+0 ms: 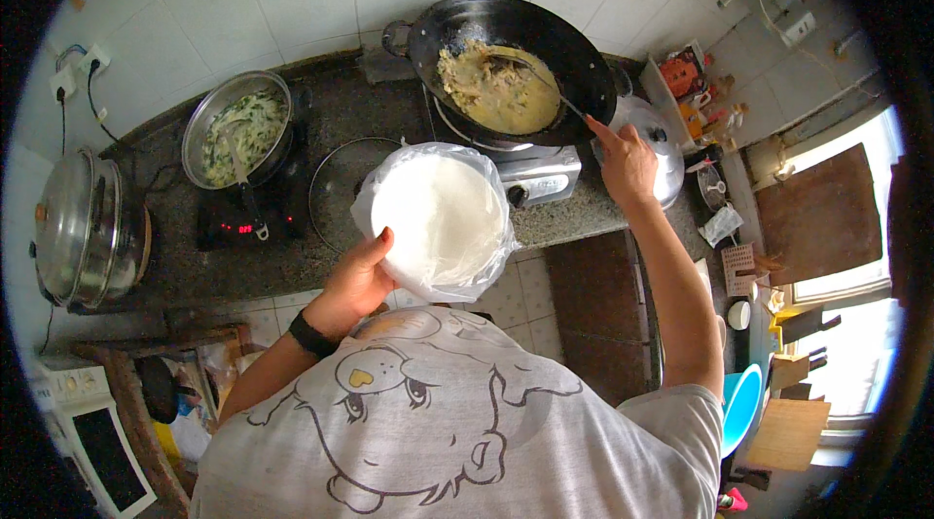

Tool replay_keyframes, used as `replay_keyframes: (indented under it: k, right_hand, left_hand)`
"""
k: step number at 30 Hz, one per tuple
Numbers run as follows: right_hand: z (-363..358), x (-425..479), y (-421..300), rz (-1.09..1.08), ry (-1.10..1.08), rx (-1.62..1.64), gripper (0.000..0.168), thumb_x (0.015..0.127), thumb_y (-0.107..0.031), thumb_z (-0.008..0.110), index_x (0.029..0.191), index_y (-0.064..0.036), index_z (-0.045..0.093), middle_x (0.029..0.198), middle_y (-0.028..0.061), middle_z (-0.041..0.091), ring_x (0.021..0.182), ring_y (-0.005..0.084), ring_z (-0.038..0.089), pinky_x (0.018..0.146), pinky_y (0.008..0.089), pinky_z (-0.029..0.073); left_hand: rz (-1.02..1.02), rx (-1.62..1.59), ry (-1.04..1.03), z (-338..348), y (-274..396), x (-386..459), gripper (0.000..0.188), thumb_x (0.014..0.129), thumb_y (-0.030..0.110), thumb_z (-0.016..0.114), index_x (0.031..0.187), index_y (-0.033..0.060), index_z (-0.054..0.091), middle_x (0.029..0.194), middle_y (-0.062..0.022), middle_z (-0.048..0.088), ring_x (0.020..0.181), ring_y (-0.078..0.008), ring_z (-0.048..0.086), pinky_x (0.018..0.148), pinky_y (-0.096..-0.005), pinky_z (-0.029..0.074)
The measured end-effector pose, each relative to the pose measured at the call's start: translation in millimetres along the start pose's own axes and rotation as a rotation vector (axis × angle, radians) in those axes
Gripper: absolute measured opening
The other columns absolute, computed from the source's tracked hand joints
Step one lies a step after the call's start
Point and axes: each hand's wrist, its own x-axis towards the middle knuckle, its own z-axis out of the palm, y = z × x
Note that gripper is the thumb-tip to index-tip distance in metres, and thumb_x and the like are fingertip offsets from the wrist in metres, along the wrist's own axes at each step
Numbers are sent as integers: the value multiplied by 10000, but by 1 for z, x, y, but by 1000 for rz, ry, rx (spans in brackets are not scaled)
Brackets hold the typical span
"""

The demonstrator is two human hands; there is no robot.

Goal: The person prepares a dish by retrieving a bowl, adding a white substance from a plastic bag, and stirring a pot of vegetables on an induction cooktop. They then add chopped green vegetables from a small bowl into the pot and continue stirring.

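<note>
My left hand point(361, 274) holds a white bowl point(441, 220) by its near left rim, with clear plastic film wrapped around it. Its inside looks white, and I cannot tell whether anything lies in it. My right hand point(629, 163) grips the handle of a metal ladle point(543, 77). The ladle's head is sunk in the pale yellow soupy food point(503, 99), which has lumps in it. That food fills the bottom of a black wok point(569, 56) on a silver gas stove point(543, 176), just ahead and to the right of the bowl.
On the left, a steel pan point(191, 143) of greens with a spatula point(237, 154) stands over a lit induction cooker point(219, 227). A large steamer pot point(76, 227) is at far left. A glass lid point(336, 183) lies behind the bowl; a metal lid point(653, 143) sits beside the wok.
</note>
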Motion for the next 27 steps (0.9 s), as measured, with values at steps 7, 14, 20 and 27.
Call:
replay_keyframes:
  k: [7, 14, 20, 27]
  right_hand:
    - [-25, -9, -19, -170, 370, 67, 425, 725, -139, 657, 1137, -221, 595, 916, 96, 574, 807, 277, 561, 728, 374, 438]
    - [-34, -129, -29, 496, -806, 1268, 683, 798, -413, 666, 1300, -22, 421, 952, 83, 642, 719, 147, 585, 611, 285, 469]
    - [20, -215, -56, 1003, -630, 2003, 430, 874, -218, 549, 1224, 2, 428, 938, 128, 612, 682, 198, 621, 562, 295, 513]
    - [51, -251, 21, 1389, -133, 1935, 308, 852, -106, 465, 1109, 63, 463, 857, 138, 593, 624, 189, 595, 535, 295, 527]
  left_hand:
    - [-176, -6, -7, 16, -15, 20, 739, 769, 418, 689, 1312, 34, 367, 1295, -89, 461, 1187, -224, 442, 982, -407, 369]
    - [-355, 37, -64, 18, -41, 52, 747, 762, 388, 701, 1332, 64, 343, 1314, -94, 444, 1202, -243, 428, 990, -429, 366]
    - [-544, 186, -161, 40, -80, 91, 762, 734, 438, 710, 1310, 68, 376, 1310, -92, 451, 1205, -251, 429, 971, -440, 389]
    - [-648, 396, -171, 54, -140, 149, 878, 674, 588, 681, 1327, 95, 364, 1163, -86, 510, 1099, -240, 471, 916, -438, 415]
